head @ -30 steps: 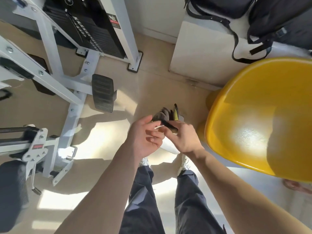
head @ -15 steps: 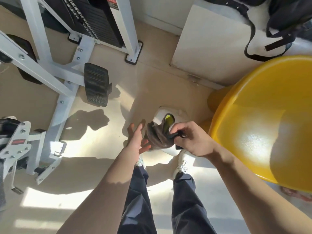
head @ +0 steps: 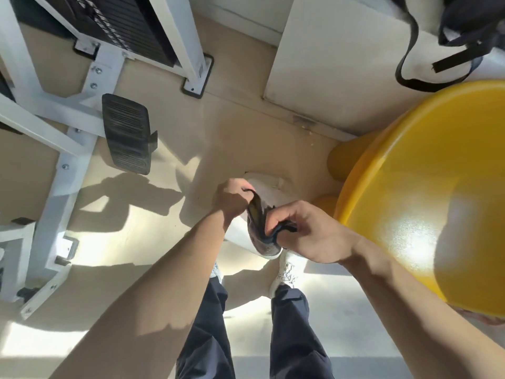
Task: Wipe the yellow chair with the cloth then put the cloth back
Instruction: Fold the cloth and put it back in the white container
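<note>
Head view: our left hand [head: 232,199] and right hand [head: 306,231] both pinch the bunched cloth [head: 258,222], which could slip to the floor before reaching the yellow chair [head: 426,192] on the right.

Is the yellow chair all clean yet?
Not yet. Done: the cloth is picked up. In hand: both the left hand and right hand grip it, away from the chair. Left: wiping the yellow chair, whose seat shows no cloth on it, then putting the cloth back.
</note>
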`<state>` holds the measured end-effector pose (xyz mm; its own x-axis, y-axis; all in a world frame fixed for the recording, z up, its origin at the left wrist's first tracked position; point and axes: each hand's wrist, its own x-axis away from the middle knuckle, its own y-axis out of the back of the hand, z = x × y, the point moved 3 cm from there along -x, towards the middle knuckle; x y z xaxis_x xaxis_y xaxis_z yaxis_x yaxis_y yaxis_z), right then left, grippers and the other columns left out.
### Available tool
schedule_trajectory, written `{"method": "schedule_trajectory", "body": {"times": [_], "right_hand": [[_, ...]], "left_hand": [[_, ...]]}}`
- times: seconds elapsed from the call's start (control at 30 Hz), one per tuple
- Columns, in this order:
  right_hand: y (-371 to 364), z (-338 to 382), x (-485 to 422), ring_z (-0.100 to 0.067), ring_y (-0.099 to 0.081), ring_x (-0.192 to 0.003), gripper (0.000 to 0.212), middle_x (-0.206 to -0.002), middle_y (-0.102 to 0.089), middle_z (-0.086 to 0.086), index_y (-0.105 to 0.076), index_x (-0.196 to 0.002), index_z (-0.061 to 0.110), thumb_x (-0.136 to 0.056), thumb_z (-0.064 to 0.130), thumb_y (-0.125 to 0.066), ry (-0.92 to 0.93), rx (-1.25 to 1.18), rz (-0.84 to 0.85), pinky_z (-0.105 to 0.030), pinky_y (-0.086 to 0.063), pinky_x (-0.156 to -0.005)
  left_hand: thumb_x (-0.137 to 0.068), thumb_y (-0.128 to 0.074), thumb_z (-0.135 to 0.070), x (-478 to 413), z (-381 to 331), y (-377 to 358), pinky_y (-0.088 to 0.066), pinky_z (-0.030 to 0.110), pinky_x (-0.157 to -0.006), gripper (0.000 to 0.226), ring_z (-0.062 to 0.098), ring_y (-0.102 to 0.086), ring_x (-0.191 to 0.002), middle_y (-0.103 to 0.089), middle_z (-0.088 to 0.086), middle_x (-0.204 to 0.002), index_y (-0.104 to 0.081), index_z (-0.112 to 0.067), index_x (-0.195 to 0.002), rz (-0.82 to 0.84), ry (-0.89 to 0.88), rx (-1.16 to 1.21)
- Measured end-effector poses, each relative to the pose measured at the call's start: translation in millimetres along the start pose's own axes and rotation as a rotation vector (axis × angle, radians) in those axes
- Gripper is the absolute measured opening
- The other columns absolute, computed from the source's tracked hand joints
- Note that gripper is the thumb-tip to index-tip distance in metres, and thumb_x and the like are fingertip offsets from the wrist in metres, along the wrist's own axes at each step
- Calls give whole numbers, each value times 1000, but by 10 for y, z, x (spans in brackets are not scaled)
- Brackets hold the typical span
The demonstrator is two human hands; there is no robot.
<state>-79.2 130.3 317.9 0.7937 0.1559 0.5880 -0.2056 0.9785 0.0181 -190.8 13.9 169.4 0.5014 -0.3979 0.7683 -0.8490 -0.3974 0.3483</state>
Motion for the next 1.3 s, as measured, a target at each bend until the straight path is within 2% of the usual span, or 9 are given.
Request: {"method": "schedule_trajectory", "body": {"times": [0.17,0.23,0.4,0.57,0.77,0.97,1.1,1.17,1.3], "right_hand": [[463,-488,83,-30,-52,-72,14,-74,-61,4,-56,-78,34,-78,21,-51,-355,643,-453,-33,-40,-61],[559,-622,108,-39,-52,-75,14,-87,-66,-10,-62,-92,24,-86,19,-50,-491,754,-638,-35,-41,-62],[291,-812,49,-38,-62,-81,16,-88,-68,-11,-66,-93,13,-86,9,-52,-353,862,-906,-33,-38,-56],[-280,-1552,63,-33,-62,-87,21,-91,-70,-7,-67,-95,15,-85,3,-55,-553,865,-732,-32,-36,-58],[-890,-2599,-13,-29,-62,-104,34,-112,-69,-6,-58,-122,19,-92,6,-59,-721,772,-400,-37,-53,-84],[-817,-3198,-337,-34,-60,-86,22,-93,-62,-8,-62,-108,18,-97,12,-44,-724,507,-552,-34,-46,-69],[-578,-3495,-664,-31,-55,-81,33,-97,-64,-11,-57,-124,20,-94,13,-45,-776,377,-545,-33,-47,-69],[-488,-3633,-792,-32,-58,-84,32,-98,-60,-9,-49,-127,20,-96,17,-49,-803,355,-557,-36,-50,-70],[-435,-3910,-985,-38,-58,-103,56,-124,-43,-11,-39,-134,20,-87,23,-69,-837,304,-531,-47,-56,-87]], "left_hand": [[-85,-57,-1,-47,277,664,-50,20,-47,28,21,-71,-61,-75,9,-91,-73,-23,-76,-354,196,362],[-86,-55,0,76,238,807,-46,18,-47,27,17,-72,-60,-74,9,-86,-72,-21,-79,-310,94,356],[-87,-52,6,407,427,724,-54,19,-59,36,15,-75,-70,-75,1,-94,-74,-21,-78,-280,-11,302],[-88,-56,1,414,1159,208,-61,32,-75,38,10,-73,-75,-75,-7,-97,-76,-30,-80,-217,88,154],[-83,-59,-6,236,2014,-547,-56,33,-83,35,21,-72,-83,-76,-8,-94,-74,-36,-77,-115,247,-141],[-91,-61,-1,-245,2127,-788,-63,33,-70,23,27,-72,-77,-74,13,-91,-74,-17,-81,-306,445,276],[-91,-63,-6,-695,1979,-857,-60,39,-83,18,27,-72,-81,-70,8,-79,-71,-4,-107,-223,424,373],[-86,-67,-11,-824,1968,-923,-55,36,-83,29,24,-65,-83,-67,3,-84,-68,-13,-115,-139,368,207],[-78,-71,-19,-903,2106,-1092,-43,36,-97,67,27,-52,-115,-50,5,-127,-42,-30,-138,-143,255,-263]]}}
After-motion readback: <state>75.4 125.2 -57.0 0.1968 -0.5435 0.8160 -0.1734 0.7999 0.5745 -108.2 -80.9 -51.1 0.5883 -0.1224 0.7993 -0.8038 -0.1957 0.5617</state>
